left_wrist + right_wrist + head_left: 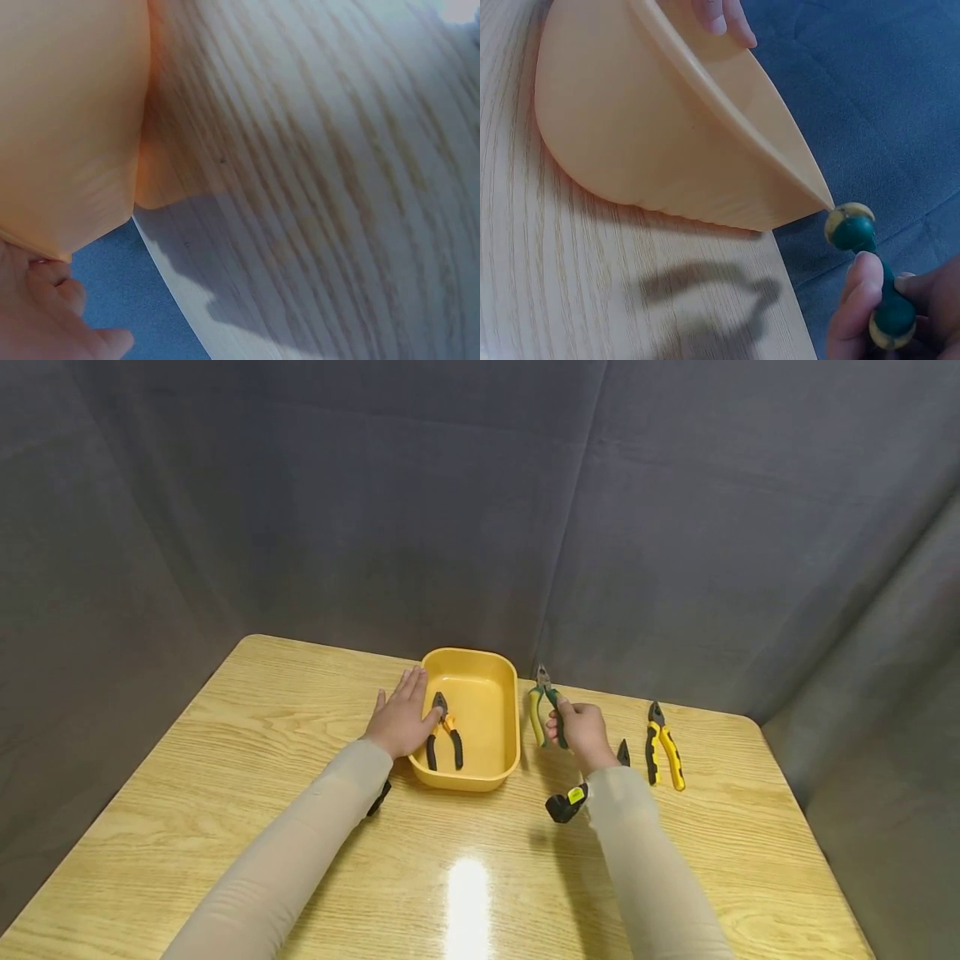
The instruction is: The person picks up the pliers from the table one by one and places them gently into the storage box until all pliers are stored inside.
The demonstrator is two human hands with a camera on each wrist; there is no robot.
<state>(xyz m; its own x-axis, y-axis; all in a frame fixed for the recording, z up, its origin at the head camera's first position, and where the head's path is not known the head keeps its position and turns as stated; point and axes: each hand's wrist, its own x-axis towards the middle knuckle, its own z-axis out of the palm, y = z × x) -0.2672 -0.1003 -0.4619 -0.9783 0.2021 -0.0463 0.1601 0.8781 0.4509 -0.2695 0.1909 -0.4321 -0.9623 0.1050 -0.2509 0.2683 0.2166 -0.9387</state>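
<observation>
Two pliers lying right of right hand gripping green pliers, left hand flat on tray rim

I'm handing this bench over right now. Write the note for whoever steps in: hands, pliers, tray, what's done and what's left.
Left hand: open, resting on the left rim of the yellow tray.
Right hand: gripping the green-handled pliers, lifted just right of the tray.
Done: the orange-and-black pliers lie inside the tray.
Left: the green-handled pliers are not yet in; the yellow-and-black pliers lie on the table to the right. One more dark tool tip shows behind the right wrist, mostly hidden.
</observation>
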